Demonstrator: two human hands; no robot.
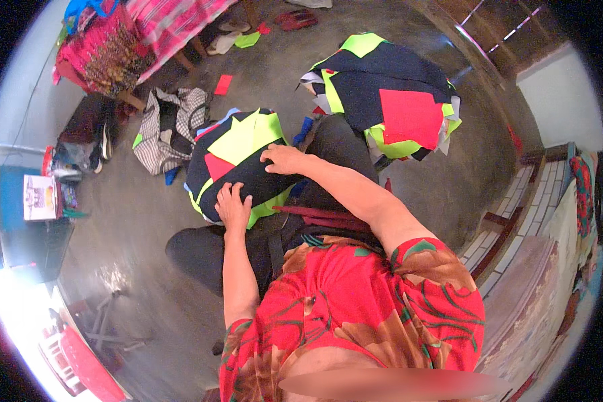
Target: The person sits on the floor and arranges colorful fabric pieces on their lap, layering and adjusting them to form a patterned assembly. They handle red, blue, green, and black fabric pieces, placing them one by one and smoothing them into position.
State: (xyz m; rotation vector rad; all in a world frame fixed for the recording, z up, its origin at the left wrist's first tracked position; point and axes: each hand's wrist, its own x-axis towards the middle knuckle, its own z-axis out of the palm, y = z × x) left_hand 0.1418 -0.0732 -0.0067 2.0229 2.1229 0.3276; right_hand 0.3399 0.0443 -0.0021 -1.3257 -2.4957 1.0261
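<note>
While the left hand (233, 206) rests spread on the dark cloth pile (253, 177) left of centre, the right hand (285, 159) curls there, any pinch unclear; a jagged yellow-green piece (249, 137) slants lengthwise toward upper right.

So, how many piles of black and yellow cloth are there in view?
2: the near pile at the left hand and right hand, the far pile beyond the right knee.
</note>
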